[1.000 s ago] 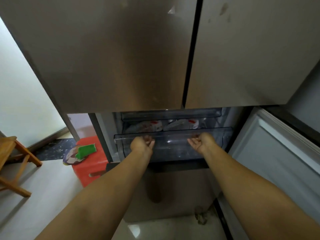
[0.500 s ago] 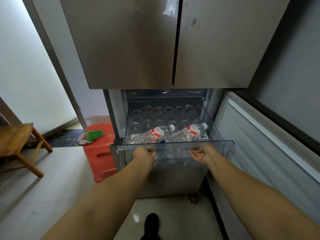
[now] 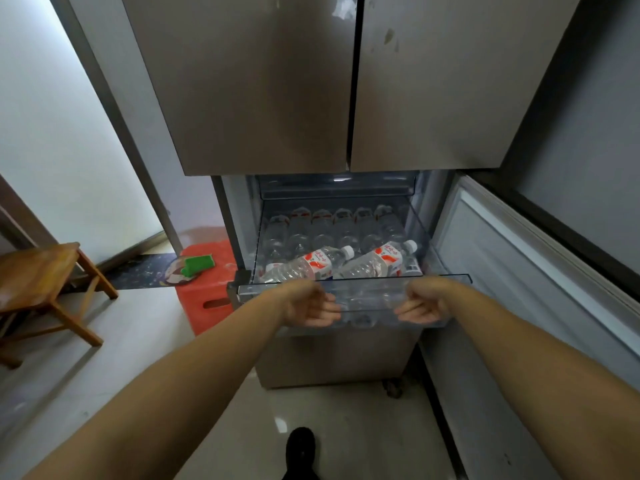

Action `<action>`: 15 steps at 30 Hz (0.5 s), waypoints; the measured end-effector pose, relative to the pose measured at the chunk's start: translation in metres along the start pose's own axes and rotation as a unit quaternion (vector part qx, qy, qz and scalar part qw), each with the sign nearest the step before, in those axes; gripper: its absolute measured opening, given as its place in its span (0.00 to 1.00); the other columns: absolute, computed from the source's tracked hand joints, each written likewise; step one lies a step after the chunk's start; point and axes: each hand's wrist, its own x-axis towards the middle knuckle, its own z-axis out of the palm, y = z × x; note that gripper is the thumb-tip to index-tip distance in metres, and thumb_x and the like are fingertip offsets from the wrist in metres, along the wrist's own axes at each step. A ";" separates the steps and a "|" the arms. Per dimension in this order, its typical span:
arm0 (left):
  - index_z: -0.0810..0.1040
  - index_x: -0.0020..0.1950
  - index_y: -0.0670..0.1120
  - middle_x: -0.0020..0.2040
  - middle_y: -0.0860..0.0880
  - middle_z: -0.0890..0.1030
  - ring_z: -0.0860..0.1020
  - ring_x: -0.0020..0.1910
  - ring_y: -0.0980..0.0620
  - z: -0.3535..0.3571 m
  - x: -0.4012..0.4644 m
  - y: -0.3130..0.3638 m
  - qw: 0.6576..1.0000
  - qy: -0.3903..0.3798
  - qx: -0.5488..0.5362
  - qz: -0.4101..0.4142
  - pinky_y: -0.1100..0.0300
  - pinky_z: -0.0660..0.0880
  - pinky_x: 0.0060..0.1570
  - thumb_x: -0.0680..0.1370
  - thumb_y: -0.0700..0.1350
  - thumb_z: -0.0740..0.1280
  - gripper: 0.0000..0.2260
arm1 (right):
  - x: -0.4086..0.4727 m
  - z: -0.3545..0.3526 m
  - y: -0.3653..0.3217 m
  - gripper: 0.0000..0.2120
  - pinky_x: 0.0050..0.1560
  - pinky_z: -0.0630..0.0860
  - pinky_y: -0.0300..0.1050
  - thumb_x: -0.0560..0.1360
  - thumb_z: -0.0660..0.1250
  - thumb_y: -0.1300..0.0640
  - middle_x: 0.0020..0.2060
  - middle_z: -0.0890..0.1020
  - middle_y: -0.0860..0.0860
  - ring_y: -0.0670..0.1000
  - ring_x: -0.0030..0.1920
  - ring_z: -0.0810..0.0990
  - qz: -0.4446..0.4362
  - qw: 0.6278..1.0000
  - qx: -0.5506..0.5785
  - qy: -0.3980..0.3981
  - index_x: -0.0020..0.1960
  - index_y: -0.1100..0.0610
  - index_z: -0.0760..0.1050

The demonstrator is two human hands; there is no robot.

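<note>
A clear plastic freezer drawer (image 3: 453, 279) is pulled far out of the fridge's lower compartment. It holds several water bottles standing in rows, and two bottles with red and white labels lie on top, one left (image 3: 308, 264) and one right (image 3: 379, 259). My left hand (image 3: 310, 304) and my right hand (image 3: 424, 303) hover just below the drawer's front rim, against its front wall. Their fingers are relaxed and point inward, gripping nothing that I can see.
The fridge's two upper doors (image 3: 249, 84) are closed. The lower right door (image 3: 526, 271) stands open beside my right arm. A red plastic stool (image 3: 207, 306) with a green sponge (image 3: 198, 264) stands left of the fridge, and a wooden stool (image 3: 38, 275) farther left. My shoe (image 3: 300, 448) is on the tiled floor.
Both hands pulled the drawer outward by its front rim, uncovering the bottles. Now the fingers have come off the rim and the hands sit slightly lower and apart from it.
</note>
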 end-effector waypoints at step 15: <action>0.68 0.69 0.45 0.65 0.44 0.74 0.75 0.61 0.45 -0.056 0.098 0.084 0.815 0.076 0.542 0.187 0.50 0.73 0.62 0.76 0.52 0.67 0.24 | 0.071 0.027 -0.082 0.23 0.50 0.76 0.45 0.78 0.63 0.51 0.53 0.80 0.58 0.57 0.53 0.80 -0.086 0.983 0.024 0.158 0.68 0.64 0.70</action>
